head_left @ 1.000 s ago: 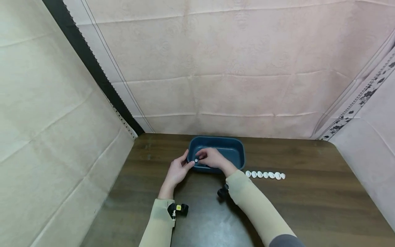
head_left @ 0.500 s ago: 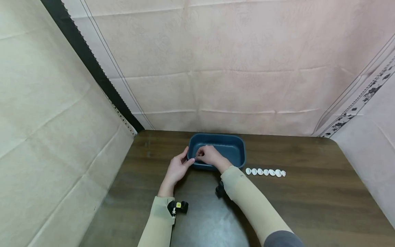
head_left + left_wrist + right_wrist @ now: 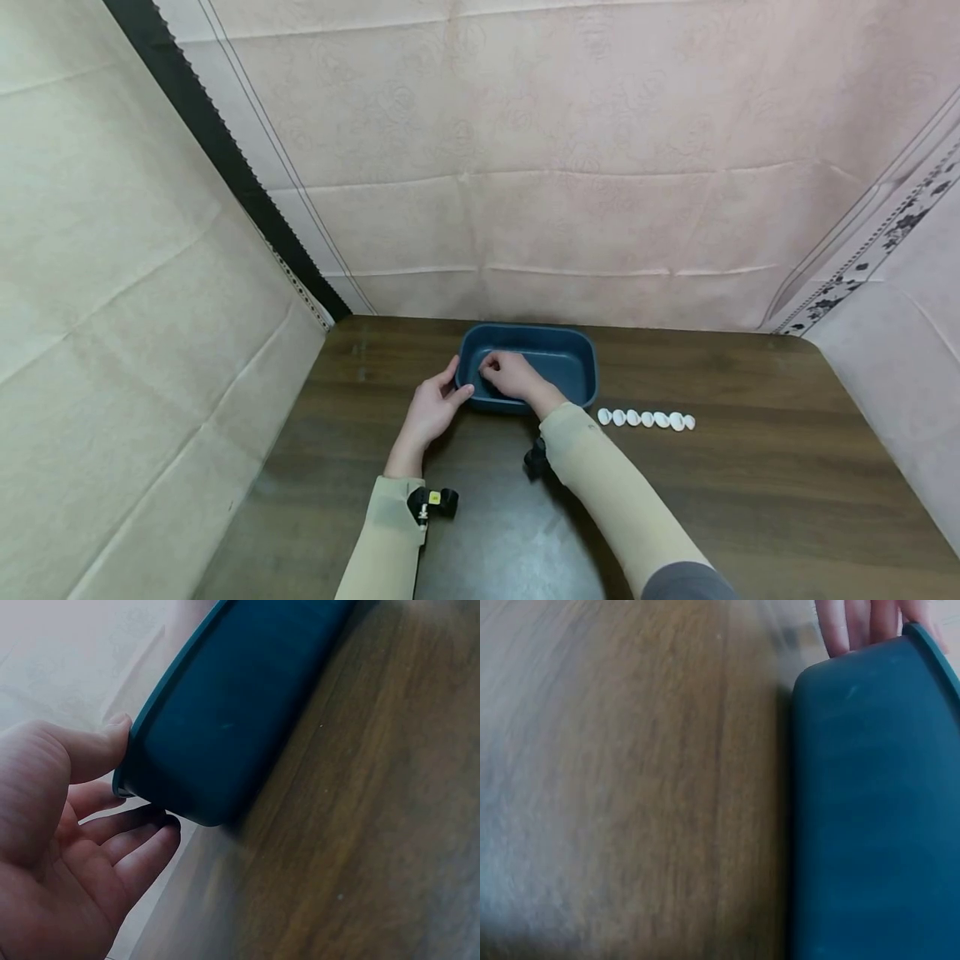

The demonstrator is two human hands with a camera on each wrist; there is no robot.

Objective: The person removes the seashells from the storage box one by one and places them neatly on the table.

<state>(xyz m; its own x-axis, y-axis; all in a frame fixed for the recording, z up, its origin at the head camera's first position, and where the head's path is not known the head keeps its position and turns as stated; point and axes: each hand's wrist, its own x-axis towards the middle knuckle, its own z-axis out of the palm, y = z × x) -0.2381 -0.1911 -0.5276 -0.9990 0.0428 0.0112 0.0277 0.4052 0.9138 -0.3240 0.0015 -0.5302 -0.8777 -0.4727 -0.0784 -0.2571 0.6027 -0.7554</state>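
A dark blue rectangular tray (image 3: 566, 367) stands at the back of the table. My left hand (image 3: 435, 408) grips its near left corner; in the left wrist view the thumb presses the rim of the tray (image 3: 225, 712) and the other fingers lie around the end wall. My right hand (image 3: 513, 377) reaches over the near rim into the tray's left part, fingers curled together. I cannot tell whether something small is between those fingertips. In the right wrist view the tray's outer wall (image 3: 870, 795) hides the right hand, and left-hand fingers (image 3: 859, 626) show at the far end.
Several small white round pieces (image 3: 647, 419) stand in a row on the wooden table (image 3: 480, 533), right of the tray. A cloth wall (image 3: 562, 225) rises directly behind the tray, with others at left and right.
A small white piece at the right fingertips, visible one second ago, is out of sight now. The right fingers curled in and shifted slightly right. The left hand keeps its hold on the tray.
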